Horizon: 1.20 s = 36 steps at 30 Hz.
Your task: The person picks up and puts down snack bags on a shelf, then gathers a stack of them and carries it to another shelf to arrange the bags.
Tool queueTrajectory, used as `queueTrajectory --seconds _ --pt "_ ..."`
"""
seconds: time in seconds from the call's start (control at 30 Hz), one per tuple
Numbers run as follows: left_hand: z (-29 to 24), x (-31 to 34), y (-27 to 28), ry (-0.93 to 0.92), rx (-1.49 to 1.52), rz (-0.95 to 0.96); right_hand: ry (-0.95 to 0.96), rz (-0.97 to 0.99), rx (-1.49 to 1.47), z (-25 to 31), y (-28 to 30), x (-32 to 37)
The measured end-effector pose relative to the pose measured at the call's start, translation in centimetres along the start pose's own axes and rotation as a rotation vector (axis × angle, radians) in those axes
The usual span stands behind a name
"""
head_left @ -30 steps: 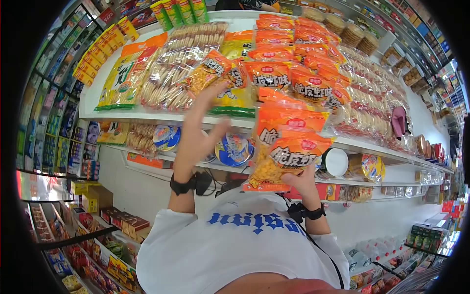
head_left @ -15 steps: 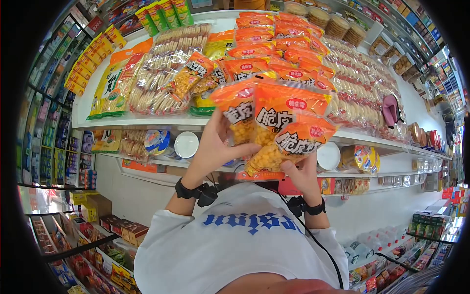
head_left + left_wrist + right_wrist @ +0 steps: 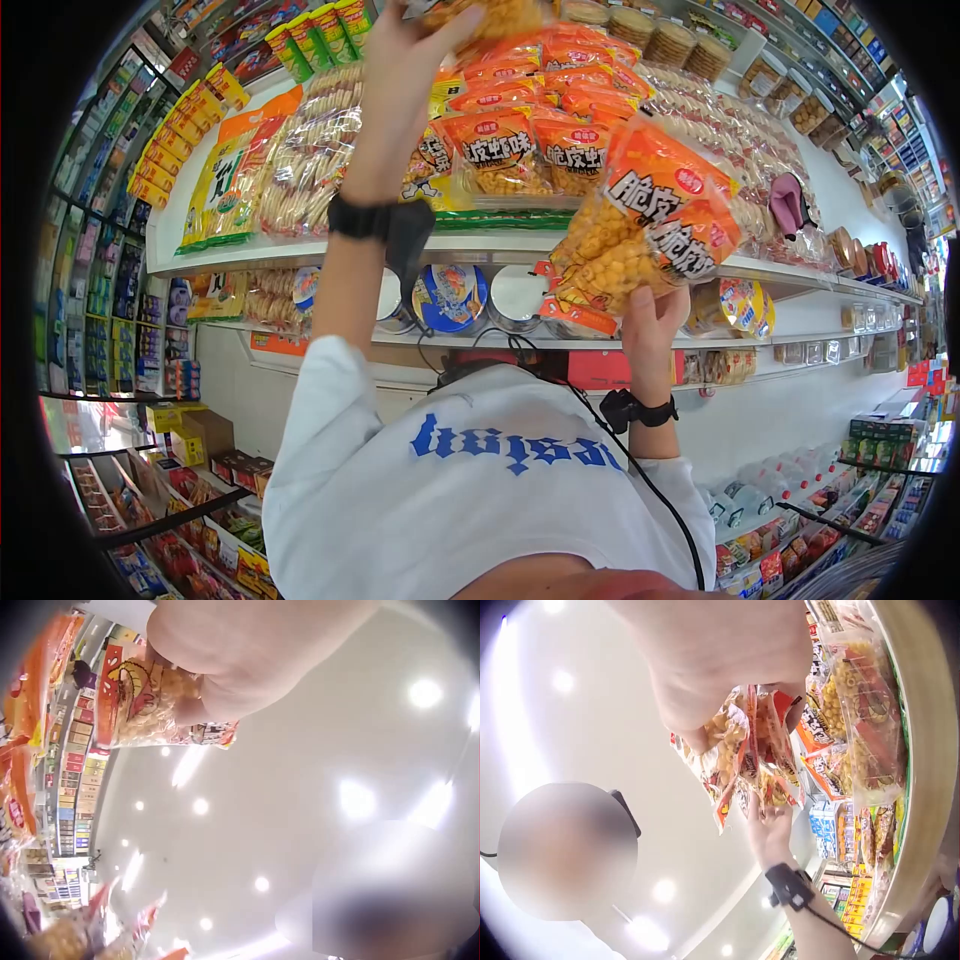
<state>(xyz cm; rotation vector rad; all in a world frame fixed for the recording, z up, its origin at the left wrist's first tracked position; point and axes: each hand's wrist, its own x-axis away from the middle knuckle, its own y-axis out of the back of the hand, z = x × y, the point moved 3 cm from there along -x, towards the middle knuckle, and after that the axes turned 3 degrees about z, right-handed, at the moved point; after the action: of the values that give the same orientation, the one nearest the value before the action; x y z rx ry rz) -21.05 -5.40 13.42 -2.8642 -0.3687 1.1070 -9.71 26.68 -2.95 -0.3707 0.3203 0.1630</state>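
Observation:
In the head view, my left hand [image 3: 410, 55] is raised over the back of the display shelf, holding a bag of yellow puffs [image 3: 500, 18] blurred at the top edge. The left wrist view shows that hand [image 3: 232, 656] gripping the bag [image 3: 150, 697]. Lower right, my right hand [image 3: 652, 325] pinches the bottom of at least two overlapping orange snack bags [image 3: 610, 260], tilted in front of the shelf edge. In the right wrist view, the right hand [image 3: 720, 667] grips the bags [image 3: 727, 746]. Similar orange bags [image 3: 495, 155] stand in rows behind.
The white shelf edge [image 3: 300, 255] runs below the packs. Wafer packs [image 3: 310, 170] and a yellow-green bag [image 3: 220, 190] lie left, green cans [image 3: 325, 35] behind them. More wafer packs, a pink item [image 3: 790, 205] and jars [image 3: 710, 60] are at right. Round tubs [image 3: 450, 298] stand underneath.
My left hand has gone from beside the held bags up to the back of the shelf, carrying a bag. My right hand has shifted right with its bags, which now tilt more.

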Motion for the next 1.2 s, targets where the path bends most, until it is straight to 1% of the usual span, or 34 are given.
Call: queueTrajectory --seconds 0.07,0.1,0.13,0.2,0.23,0.33,0.43,0.47,0.57,0.67,0.77,0.8,0.9,1.0,1.07,1.1,1.13,1.2 --pt "0.6 -3.1 -2.4 0.014 -0.1 0.164 0.013 0.01 0.013 -0.3 0.1 0.5" --pt "2.1 -4.3 -3.3 -0.047 -0.13 0.226 0.027 -0.002 0.004 -0.5 0.1 0.8" --pt "4.4 -5.4 -4.0 -0.11 -0.161 0.288 0.041 -0.013 -0.005 -0.5 0.2 1.1" --pt "11.6 -7.5 -4.7 -0.212 -0.385 0.35 0.042 -0.028 -0.006 -0.2 0.5 1.5" --pt "13.5 -7.8 -5.1 -0.262 -0.496 0.381 0.042 -0.037 -0.007 -0.1 0.7 1.8" --pt "13.7 -4.9 -6.5 0.357 -0.305 0.721 0.023 -0.09 0.013 0.1 1.4 2.3" --pt "13.7 -4.9 -6.8 0.419 -0.524 0.711 0.037 -0.087 0.011 0.4 1.8 2.5" --pt "13.4 -5.0 -6.8 0.406 -0.572 0.742 0.03 -0.104 0.006 0.5 1.6 2.5" --pt "14.2 -5.7 -7.1 0.133 -0.787 0.772 0.015 -0.127 0.005 0.5 1.5 2.6" --pt "12.9 -6.4 -6.7 0.038 -0.687 0.621 0.031 -0.109 0.015 0.0 1.9 2.5" --pt "7.2 -6.8 -5.8 0.327 -0.525 0.495 0.037 -0.112 0.013 0.2 2.0 2.6" --pt "6.3 -6.5 -5.6 0.355 -0.491 0.419 0.028 -0.122 0.008 0.4 1.9 2.4" --pt "6.9 -6.7 -5.1 0.296 -0.475 0.429 0.0 -0.112 -0.013 0.3 1.9 2.2" --pt "7.8 -6.6 -5.9 0.078 -0.676 0.517 -0.004 -0.091 -0.016 0.1 1.4 1.8" --pt "12.0 -7.0 -5.9 0.08 -0.553 0.571 -0.003 -0.069 0.002 0.0 1.2 1.8" --pt "12.3 -6.9 -6.0 0.08 -0.492 0.596 -0.003 -0.054 0.015 -0.1 1.2 1.9" --pt "12.9 -6.9 -5.9 0.239 -0.472 0.738 -0.003 -0.039 0.027 -0.2 1.2 1.9" --pt "13.7 -6.6 -6.0 0.201 -0.628 0.792 0.01 -0.042 0.021 -0.1 1.2 1.8"
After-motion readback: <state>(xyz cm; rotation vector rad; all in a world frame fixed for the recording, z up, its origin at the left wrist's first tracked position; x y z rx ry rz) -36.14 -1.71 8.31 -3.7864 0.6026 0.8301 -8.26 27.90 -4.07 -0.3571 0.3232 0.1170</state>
